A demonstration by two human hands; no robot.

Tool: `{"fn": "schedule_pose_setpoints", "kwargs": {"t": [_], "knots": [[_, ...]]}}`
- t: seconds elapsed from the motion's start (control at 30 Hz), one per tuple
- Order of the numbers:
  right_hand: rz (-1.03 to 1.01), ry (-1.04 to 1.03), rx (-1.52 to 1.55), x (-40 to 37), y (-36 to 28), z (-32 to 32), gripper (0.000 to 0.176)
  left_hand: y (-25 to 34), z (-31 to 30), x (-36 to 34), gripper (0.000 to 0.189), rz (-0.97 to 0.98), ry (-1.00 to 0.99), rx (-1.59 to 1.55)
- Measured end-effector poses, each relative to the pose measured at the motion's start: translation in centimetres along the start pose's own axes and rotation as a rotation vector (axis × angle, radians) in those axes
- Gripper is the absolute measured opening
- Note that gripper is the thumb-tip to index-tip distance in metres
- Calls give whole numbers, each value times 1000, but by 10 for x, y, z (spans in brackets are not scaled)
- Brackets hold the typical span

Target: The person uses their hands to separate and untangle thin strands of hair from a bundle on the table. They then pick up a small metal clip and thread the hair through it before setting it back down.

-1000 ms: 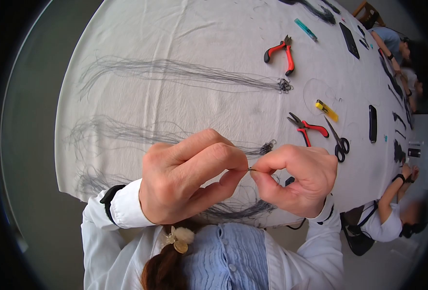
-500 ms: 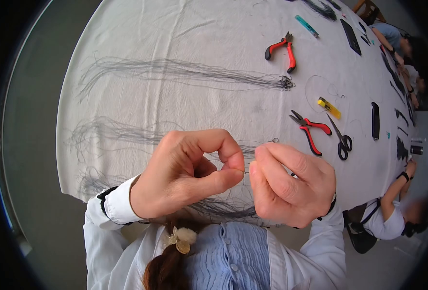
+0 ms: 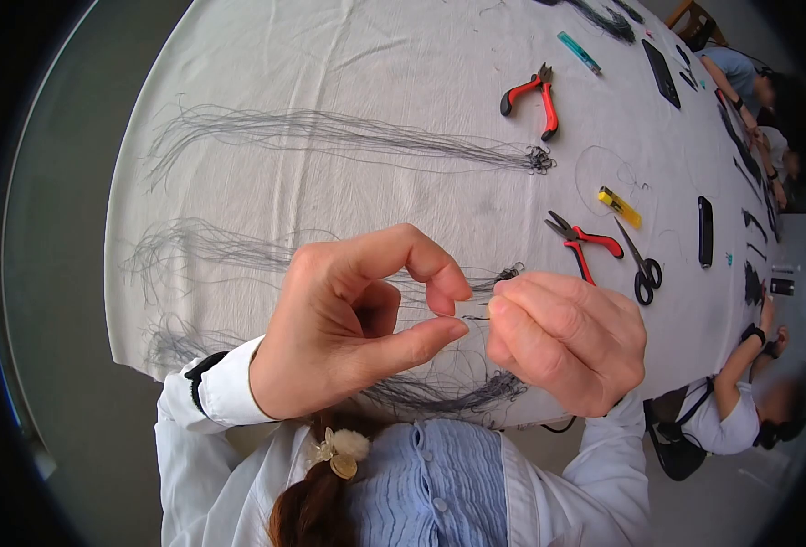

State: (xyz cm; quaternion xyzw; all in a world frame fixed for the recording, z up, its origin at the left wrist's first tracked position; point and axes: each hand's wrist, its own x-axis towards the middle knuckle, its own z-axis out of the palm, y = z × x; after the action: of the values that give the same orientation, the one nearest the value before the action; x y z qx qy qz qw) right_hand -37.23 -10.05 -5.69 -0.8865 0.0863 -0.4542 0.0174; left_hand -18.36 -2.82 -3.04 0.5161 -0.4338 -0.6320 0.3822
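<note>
A small dark hook point(image 3: 476, 317) with thin line sticks out from the pinched thumb and fingertips of my right hand point(image 3: 569, 342). Facing it, my left hand point(image 3: 357, 324) has its thumb and index finger apart, with the thumb tip near the hook's end. Beneath and beyond my hands, bundles of thin dark lines lie on the white cloth; one bundle point(image 3: 357, 135) runs across the upper part and ends in a cluster of hooks point(image 3: 539, 160). Another bundle point(image 3: 230, 246) passes behind my left hand. A thicker one point(image 3: 439, 394) lies below my hands.
Red-handled cutters point(image 3: 546, 100), red-handled pliers point(image 3: 585, 239), a yellow lighter point(image 3: 620, 207), black scissors point(image 3: 644, 269), a teal lighter point(image 3: 579, 53) and black phones point(image 3: 705, 232) lie on the cloth point(image 3: 439, 201). Other people point(image 3: 726, 410) sit along the right side.
My left thumb and index finger have parted. My right hand has shifted slightly right, and the hook now shows between my hands.
</note>
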Motion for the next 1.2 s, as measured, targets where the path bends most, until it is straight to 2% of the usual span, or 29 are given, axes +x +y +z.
{"fn": "schedule_pose_setpoints", "kwargs": {"t": [0.07, 0.1, 0.17, 0.47, 0.53, 0.57, 0.6, 0.63, 0.67, 0.73, 0.77, 0.83, 0.97, 1.03, 1.2], "knots": [[8, -4, 9, 1, 0, -2, 18, -7, 2, -1, 18, 319, 102, 255], [25, -46, 27, 1, 0, -5, 19, -8, 3, -1, 18, 319, 101, 255], [42, -88, 43, 1, 0, -6, 20, -10, 4, 0, 18, 527, 141, 431], [55, -142, 129, 3, 1, -8, 25, -10, 6, 2, 11, 537, 154, 416], [196, -210, 176, 5, -5, -11, 23, -9, 6, 0, 12, 571, 149, 479], [191, -209, 173, 9, -7, -14, 23, -8, 6, -1, 14, 597, 144, 542], [300, -291, 243, 16, -9, -19, 19, -10, 7, -1, 14, 601, 145, 542], [409, -373, 314, 19, -10, -21, 17, -13, 8, -1, 17, 724, 178, 685], [406, -372, 313, 18, -12, -21, 17, -15, 9, -1, 20, 846, 212, 830], [702, -383, 544, 16, -15, -21, 12, -13, 11, -3, 22, 880, 209, 886], [701, -381, 543, 17, -16, -22, 12, -13, 12, -5, 24, 915, 204, 941], [1077, -425, 801, 19, -18, -23, 8, -15, 12, -5, 24, 924, 200, 952], [1083, -434, 784, 21, -18, -25, 8, -14, 14, -6, 22, 861, 238, 847], [978, -411, 715, 22, -20, -25, 7, -13, 15, -6, 21, 849, 235, 810], [918, -399, 669, 26, -23, -28, 7, -11, 16, -10, 17, 717, 238, 728]]}}
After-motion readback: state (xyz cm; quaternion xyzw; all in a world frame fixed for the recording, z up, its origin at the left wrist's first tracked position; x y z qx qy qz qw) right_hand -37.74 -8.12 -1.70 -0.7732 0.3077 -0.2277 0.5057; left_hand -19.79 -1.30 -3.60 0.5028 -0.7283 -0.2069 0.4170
